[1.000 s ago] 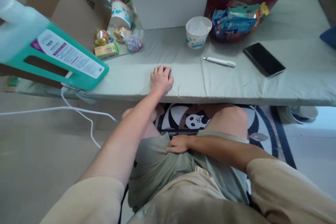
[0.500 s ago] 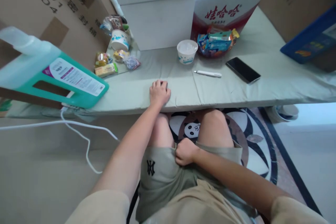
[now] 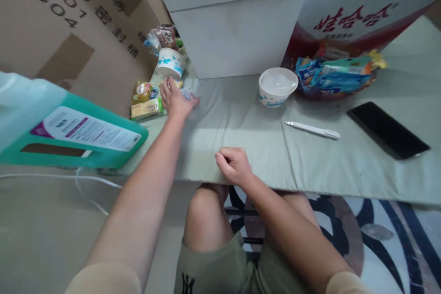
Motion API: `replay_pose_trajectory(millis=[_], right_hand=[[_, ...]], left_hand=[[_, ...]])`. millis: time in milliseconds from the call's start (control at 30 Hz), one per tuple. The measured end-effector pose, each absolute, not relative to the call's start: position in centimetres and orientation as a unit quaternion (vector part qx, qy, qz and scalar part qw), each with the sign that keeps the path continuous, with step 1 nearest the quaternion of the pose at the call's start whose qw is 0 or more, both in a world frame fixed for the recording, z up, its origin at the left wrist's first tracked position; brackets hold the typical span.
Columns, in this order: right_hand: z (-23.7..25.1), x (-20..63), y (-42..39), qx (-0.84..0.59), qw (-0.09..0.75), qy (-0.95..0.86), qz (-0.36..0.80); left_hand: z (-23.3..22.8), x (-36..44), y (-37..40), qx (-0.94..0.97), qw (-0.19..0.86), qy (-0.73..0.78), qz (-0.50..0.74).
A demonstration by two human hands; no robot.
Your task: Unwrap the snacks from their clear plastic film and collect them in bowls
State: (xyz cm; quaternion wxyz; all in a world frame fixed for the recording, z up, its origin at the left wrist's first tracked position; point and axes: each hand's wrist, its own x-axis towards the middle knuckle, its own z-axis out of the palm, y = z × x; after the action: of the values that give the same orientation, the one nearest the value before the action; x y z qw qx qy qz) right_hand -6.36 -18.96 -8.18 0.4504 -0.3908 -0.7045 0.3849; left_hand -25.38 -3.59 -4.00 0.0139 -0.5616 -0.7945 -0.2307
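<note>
My left hand (image 3: 176, 99) reaches over the small wrapped snacks at the left of the table, fingers stretched and thumb apart. It partly covers a yellow wrapped snack (image 3: 178, 84) and a purple-and-clear wrapped one (image 3: 188, 94); whether it touches them I cannot tell. Just left of its fingers lie a gold-wrapped snack (image 3: 142, 92) and a pale yellow packet with a green end (image 3: 146, 109). Behind them a paper cup (image 3: 171, 63) stands tilted, beside a brown-wrapped snack (image 3: 166, 36). My right hand (image 3: 236, 164) rests as a loose fist near the table's front edge, with nothing visible in it.
A large jug of green liquid (image 3: 99, 133) stands at the left front, by a cardboard box (image 3: 79, 18). White boxes (image 3: 234, 36) line the back. A white paper bowl (image 3: 275, 94), a bowl of packaged snacks (image 3: 339, 78), a white craft knife (image 3: 312, 129) and a phone (image 3: 387, 129) are rightward.
My left hand has moved forward and left from the table's front edge to the wrapped snacks, fingers opening out. My right fist has risen from my lap onto the table. The view has shifted closer.
</note>
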Motion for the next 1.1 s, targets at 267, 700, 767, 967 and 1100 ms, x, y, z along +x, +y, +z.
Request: replay_pose_trajectory(millis=[267, 700, 767, 967, 1100], right_hand=[[-8.4, -7.0, -16.4, -0.420, 0.467, -0.628, 0.460], [-9.6, 1.4, -13.5, -0.448, 0.519, -0.359, 0.633], [-9.7, 2.3, -14.0, -0.458, 0.528, -0.356, 0.621], [-9.2, 3.0, -14.4, -0.487, 0.551, -0.401, 0.546], [-8.3, 3.3, -14.0, -0.485, 0.540, -0.459, 0.513]], left_hand=[[-7.0, -27.1, -2.7, -0.586, -0.019, -0.779, -0.223], [-6.7, -10.7, -16.2, -0.763, -0.103, -0.568, -0.292], [-7.7, -9.9, -17.5, -0.791, -0.157, -0.510, -0.299], [-9.9, -10.1, -15.9, -0.546, -0.447, -0.491, -0.510], [-10.5, -10.5, -14.4, -0.441, -0.637, -0.427, -0.467]])
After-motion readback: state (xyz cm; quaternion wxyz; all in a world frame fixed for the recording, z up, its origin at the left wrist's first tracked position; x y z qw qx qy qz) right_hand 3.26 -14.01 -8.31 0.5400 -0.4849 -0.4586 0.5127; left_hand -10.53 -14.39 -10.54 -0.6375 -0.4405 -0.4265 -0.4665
